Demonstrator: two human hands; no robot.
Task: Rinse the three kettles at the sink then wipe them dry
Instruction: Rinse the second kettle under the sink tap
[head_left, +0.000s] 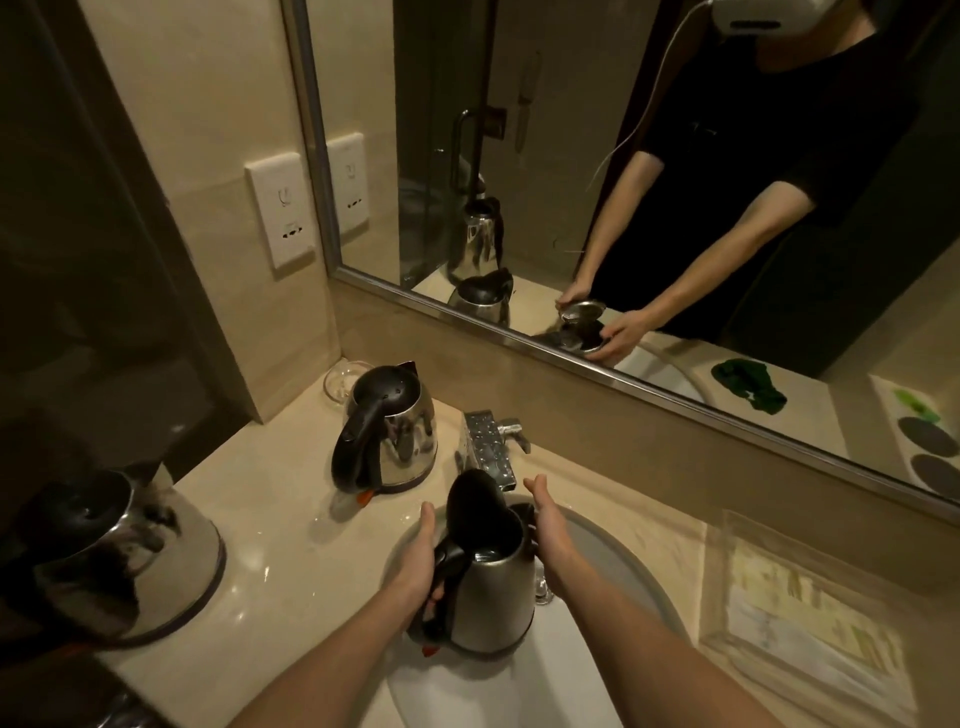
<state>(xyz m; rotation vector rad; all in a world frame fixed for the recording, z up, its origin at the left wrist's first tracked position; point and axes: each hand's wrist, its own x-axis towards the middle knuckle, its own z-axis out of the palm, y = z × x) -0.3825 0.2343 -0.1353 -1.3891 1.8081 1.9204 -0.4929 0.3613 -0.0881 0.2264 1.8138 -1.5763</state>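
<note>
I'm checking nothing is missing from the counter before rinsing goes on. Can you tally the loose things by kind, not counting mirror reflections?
Steel kettles: 3
Glass ashtray: 1
Clear tray: 1
Total: 5

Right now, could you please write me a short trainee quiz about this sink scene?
1. How many kettles stand on the counter?
2. True or false: the lid of the kettle over the sink is shut.
3. Which hand grips that kettle's handle: A left, B right?

Key: 1. Two, the middle kettle and the near kettle. 2. False, it is open. 3. A, the left hand; the right hand rests against its side.
</note>
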